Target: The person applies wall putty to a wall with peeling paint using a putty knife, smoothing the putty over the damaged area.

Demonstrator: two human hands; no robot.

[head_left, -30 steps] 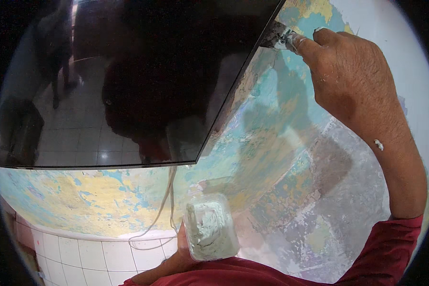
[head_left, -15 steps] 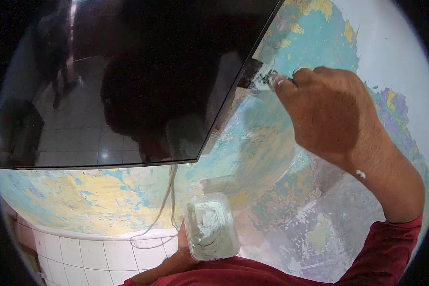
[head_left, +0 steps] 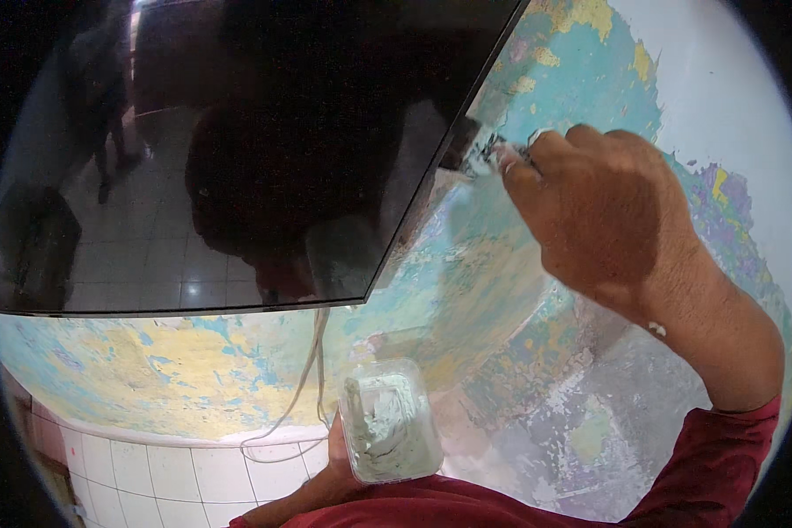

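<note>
My right hand (head_left: 603, 207) is closed around the handle of a putty knife (head_left: 480, 151) smeared with whitish filler. Its dark flat blade reaches to the slanting right edge of the black television (head_left: 264, 176), against the patchy wall (head_left: 493, 255). A small blob of filler sticks to my right wrist. Low in the middle, my left hand (head_left: 337, 453) grips a clear plastic tub (head_left: 433, 444) from its left side, the fingers mostly hidden by it. Pale grey-white putty (head_left: 387, 418) lies in the tub, with drag marks across its surface.
Peeling turquoise, yellow and purple paint covers the wall, with a smooth white part (head_left: 722, 88) at the upper right. A thin cable (head_left: 312, 370) hangs below the television and loops over white floor tiles (head_left: 176, 471). The glossy screen reflects the room.
My right hand and the putty knife have shifted slightly left and down along the television's edge. The tub and my left hand have barely moved.
</note>
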